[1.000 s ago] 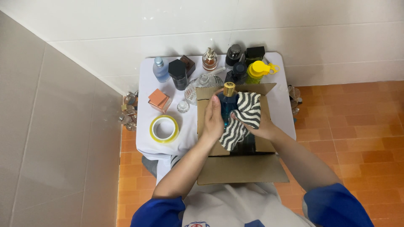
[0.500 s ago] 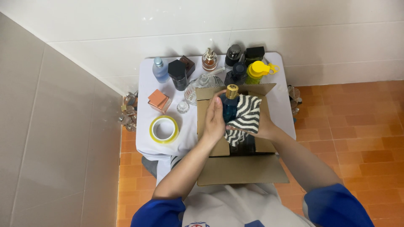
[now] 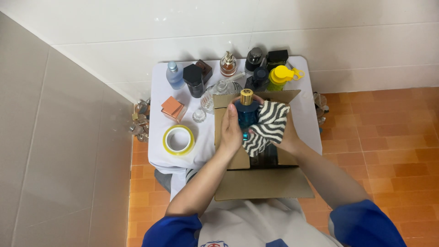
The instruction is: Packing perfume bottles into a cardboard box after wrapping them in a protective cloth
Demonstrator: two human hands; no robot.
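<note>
Tape roll on white table, unmoved. L hand grips blue bottle w/ gold cap, over open cardboard box — bottle now slightly higher than before. R hand clutches striped cloth, pressed vs bottle — cloth bunched more, hangs lower.

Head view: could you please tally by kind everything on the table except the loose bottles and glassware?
Cardboard box: 1
Orange box: 1
Tape roll: 1
Striped cloth: 1
Blue bottle, held: 1
Total: 5
</note>
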